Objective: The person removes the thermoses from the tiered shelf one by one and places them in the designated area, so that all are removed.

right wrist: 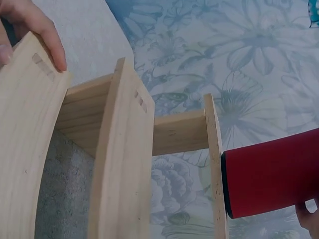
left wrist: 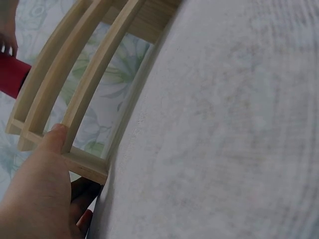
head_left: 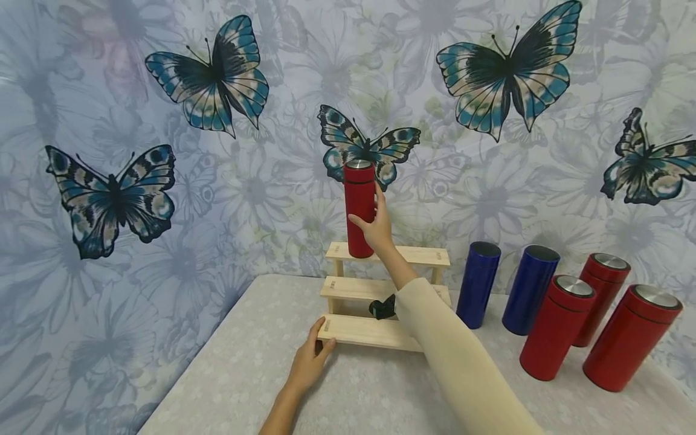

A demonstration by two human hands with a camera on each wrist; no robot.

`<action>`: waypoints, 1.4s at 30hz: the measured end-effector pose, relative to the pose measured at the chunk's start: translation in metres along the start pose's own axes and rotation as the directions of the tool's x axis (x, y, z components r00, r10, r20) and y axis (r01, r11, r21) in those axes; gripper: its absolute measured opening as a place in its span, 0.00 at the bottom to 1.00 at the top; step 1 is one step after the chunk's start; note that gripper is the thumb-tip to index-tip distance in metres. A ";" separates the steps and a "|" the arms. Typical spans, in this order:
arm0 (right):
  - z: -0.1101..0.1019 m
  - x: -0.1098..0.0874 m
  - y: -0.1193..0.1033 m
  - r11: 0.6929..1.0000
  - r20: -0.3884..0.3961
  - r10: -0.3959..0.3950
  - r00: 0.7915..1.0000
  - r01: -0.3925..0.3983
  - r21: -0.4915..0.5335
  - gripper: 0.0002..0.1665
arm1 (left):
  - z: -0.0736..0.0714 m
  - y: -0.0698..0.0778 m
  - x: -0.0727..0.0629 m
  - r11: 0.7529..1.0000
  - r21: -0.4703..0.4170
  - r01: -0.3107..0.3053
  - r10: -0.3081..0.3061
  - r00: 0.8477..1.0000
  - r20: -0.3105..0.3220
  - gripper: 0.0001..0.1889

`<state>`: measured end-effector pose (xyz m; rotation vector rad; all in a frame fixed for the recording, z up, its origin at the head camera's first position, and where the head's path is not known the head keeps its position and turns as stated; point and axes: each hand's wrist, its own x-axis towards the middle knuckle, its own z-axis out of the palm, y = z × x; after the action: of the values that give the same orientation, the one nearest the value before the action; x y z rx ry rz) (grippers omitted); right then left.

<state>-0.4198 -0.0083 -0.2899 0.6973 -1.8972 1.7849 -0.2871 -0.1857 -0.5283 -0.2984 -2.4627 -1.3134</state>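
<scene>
My right hand [head_left: 379, 226] grips a red thermos [head_left: 359, 208] with a silver lid top, thumb across its front. The thermos stands upright at the left end of the top step of a three-tier wooden shelf [head_left: 370, 332]. In the right wrist view its dark base [right wrist: 227, 184] meets the top board. My left hand [head_left: 308, 364] holds the left end of the lowest step. The left wrist view shows the thumb [left wrist: 57, 132] on the board's edge and the other fingers, partly hidden, around the end.
Two blue cylinders [head_left: 478, 284] [head_left: 530, 290] stand right of the shelf. Several more red thermoses [head_left: 557, 326] stand further right. A small black object [head_left: 382, 308] shows by the middle step, partly behind my right sleeve. Butterfly-patterned cloth [head_left: 293, 199] hangs behind the pale table [head_left: 244, 362].
</scene>
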 end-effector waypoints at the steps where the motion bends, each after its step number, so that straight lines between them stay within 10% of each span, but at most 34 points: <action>1: -0.001 -0.004 -0.003 1.000 0.004 -0.013 1.000 0.013 -0.004 0.50 | 0.000 0.000 0.000 1.000 0.002 -0.003 0.003 1.000 -0.003 0.33; 15: -0.036 -0.070 -0.047 0.988 -0.016 -0.155 0.988 0.155 0.006 0.50 | -0.002 0.003 0.001 1.000 0.006 0.018 -0.019 1.000 0.018 0.34; 26: -0.097 -0.124 -0.079 0.992 -0.082 -0.118 0.990 0.120 0.027 0.54 | 0.000 0.003 0.001 1.000 0.010 0.018 -0.018 1.000 0.011 0.34; 35: -0.157 -0.157 -0.075 0.979 -0.159 -0.180 0.971 0.160 -0.127 0.55 | 0.000 -0.001 0.002 0.999 -0.012 0.038 -0.038 0.999 0.016 0.35; 42: -0.191 -0.181 -0.039 0.971 -0.221 -0.066 0.973 0.012 -0.237 0.58 | 0.001 0.000 0.002 0.999 -0.011 0.033 -0.032 0.999 0.035 0.35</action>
<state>-0.2586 0.1915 -0.3602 0.4232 -1.8824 1.5109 -0.2886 -0.1847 -0.5280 -0.2875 -2.5000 -1.3466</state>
